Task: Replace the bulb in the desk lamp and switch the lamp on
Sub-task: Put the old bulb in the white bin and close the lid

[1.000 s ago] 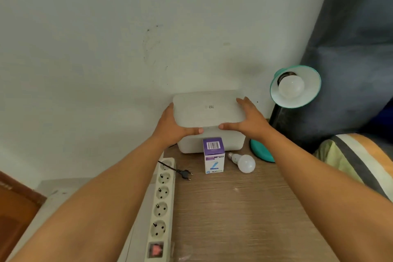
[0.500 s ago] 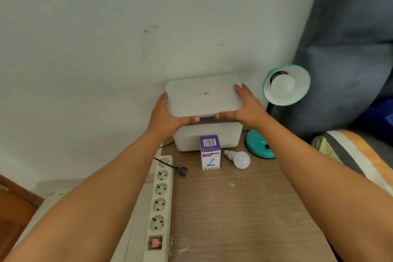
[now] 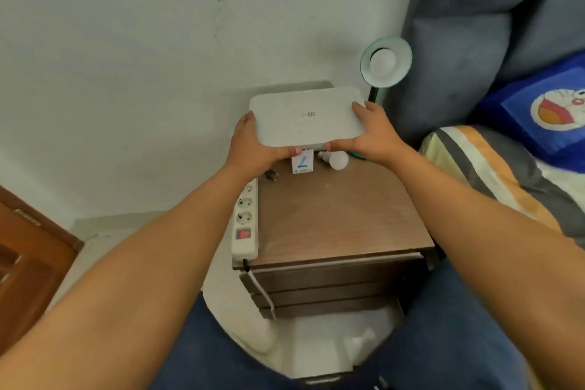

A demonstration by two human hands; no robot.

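A teal desk lamp (image 3: pixel 386 62) stands at the back right of the wooden nightstand (image 3: pixel 335 218), with a white bulb (image 3: pixel 382 61) in its shade. A loose white bulb (image 3: pixel 338 160) lies on the nightstand beside a small purple-and-white bulb carton (image 3: pixel 302 163). My left hand (image 3: pixel 253 146) and my right hand (image 3: pixel 373 133) grip the two ends of a flat white lid (image 3: pixel 305 117), held in the air above the carton. The white box below the lid is almost wholly hidden. The lamp's base is mostly hidden behind my right hand.
A white power strip (image 3: pixel 246 218) with a red switch lies along the nightstand's left edge, a black plug (image 3: pixel 271 175) near its far end. A grey headboard (image 3: pixel 474 25) and bed with a blue cushion (image 3: pixel 544 108) are on the right. A wooden door (image 3: pixel 28 266) is at the left.
Both hands have lifted the white lid off the box and brought it toward me. The camera has pulled back and tilted down, showing the nightstand's front and my legs.
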